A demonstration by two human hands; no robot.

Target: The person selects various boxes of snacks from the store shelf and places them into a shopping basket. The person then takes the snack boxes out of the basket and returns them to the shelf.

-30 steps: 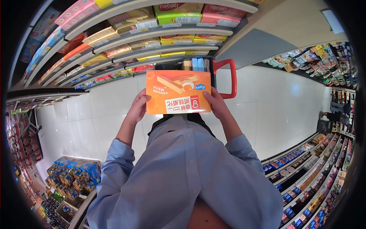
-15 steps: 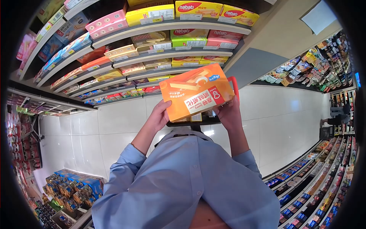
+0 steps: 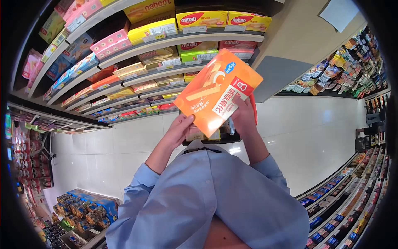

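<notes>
An orange wafer box (image 3: 207,85) is tilted in front of my body, its printed face towards the camera. My left hand (image 3: 180,128) pinches its lower left edge with thumb and fingers. On the other side, my right hand (image 3: 243,116) grips the lower right edge, with fingertips over the front near the white label. Beneath the box, a dark basket (image 3: 226,140) with a red handle (image 3: 253,108) shows partly; several packages lie in it, mostly hidden by the box and my hands.
Shelves of boxed wafers (image 3: 201,20) curve across the front and left. A grey and beige panel (image 3: 282,68) stands at front right, beside hanging snack bags (image 3: 331,66). Stacked goods (image 3: 89,211) are at lower left, more shelves (image 3: 344,199) at lower right. Part of a person (image 3: 371,129) shows far right.
The orange box has risen and turned counterclockwise, its right end higher. Both hands have moved with it. Since the first frame, the basket has come nearer my body, under the box.
</notes>
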